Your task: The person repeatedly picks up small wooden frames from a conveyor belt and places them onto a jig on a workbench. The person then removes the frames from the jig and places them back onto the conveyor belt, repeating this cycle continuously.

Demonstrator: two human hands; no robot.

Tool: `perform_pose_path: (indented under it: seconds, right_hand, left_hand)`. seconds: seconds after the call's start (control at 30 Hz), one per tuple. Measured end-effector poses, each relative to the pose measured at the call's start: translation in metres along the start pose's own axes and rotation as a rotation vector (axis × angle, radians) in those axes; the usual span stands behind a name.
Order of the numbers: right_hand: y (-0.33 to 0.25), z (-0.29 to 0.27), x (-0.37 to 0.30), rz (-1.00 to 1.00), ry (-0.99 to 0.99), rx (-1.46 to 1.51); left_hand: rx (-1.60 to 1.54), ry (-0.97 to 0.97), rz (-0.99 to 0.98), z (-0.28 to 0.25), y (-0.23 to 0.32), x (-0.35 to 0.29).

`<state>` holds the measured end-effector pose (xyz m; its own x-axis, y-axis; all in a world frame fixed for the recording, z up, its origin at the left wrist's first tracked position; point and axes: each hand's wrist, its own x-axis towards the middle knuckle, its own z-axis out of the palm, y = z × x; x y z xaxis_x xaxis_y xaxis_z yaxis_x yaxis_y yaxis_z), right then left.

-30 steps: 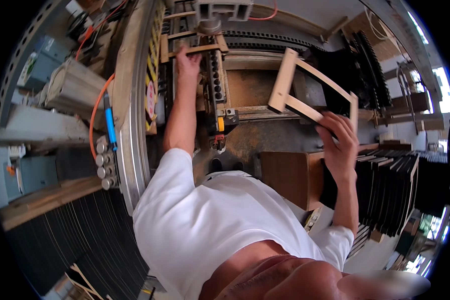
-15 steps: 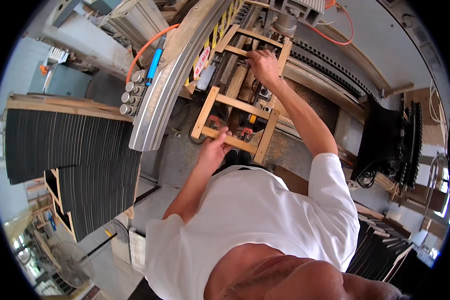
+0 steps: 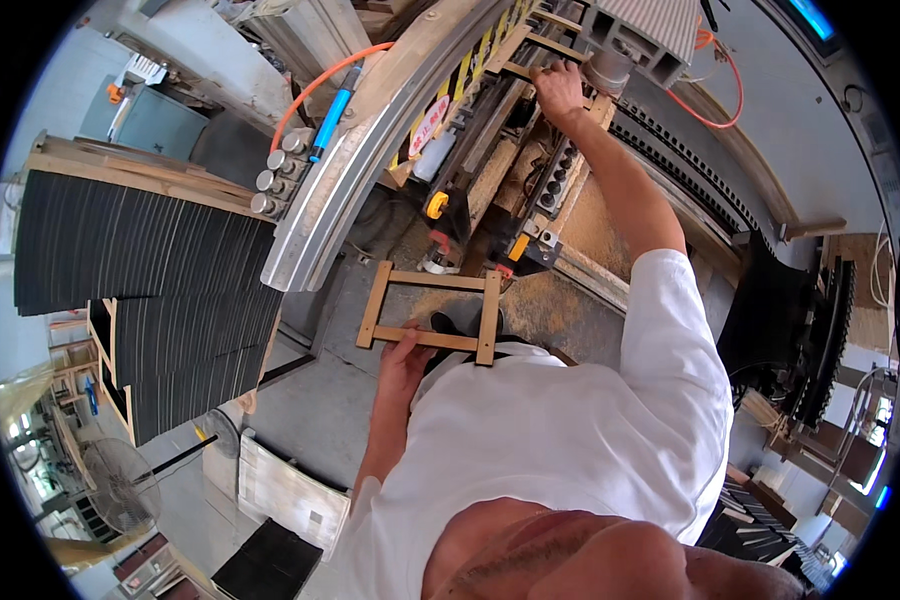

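Observation:
My left hand [image 3: 401, 362] is closed round the near rail of a small wooden frame [image 3: 440, 280], thumb on top. This frame hangs level above the floor, just before my waist, with two rails between two longer side pieces. Stretched far forward, my right hand [image 3: 560, 88] has its fingers bent over the near rail of a second wooden frame [image 3: 555, 48]. That frame lies on the machine bed, beside a round metal head [image 3: 608, 68]. Part of its far end is cut off by the picture edge and the grey housing.
A curved aluminium beam [image 3: 320, 215] with a blue pen-like tool [image 3: 335, 115] runs along the left. Black panels [image 3: 150, 250] are stacked beyond it. Yellow and red clamps [image 3: 437, 205] stick out at the machine's near end. Sawdust covers part of the floor.
The frame in my left hand has come away from the machine, toward my body and the left. My right hand has moved farther forward along the machine, with the other frame.

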<state>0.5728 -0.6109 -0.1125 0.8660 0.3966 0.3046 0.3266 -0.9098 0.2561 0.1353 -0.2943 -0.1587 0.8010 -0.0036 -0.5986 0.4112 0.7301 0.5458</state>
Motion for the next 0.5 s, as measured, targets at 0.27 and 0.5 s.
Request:
perform_pose_path:
  seconds: [0.27, 0.5]
  right_hand:
    - [0.033, 0.026, 0.041, 0.031, -0.076, -0.084]
    - [0.042, 0.043, 0.051, 0.012, 0.000, -0.024]
  left_hand:
    - [-0.085, 0.176, 0.176, -0.045, 0.001, 0.008]
    - [-0.105, 0.324, 0.216, -0.074, -0.009, 0.018]
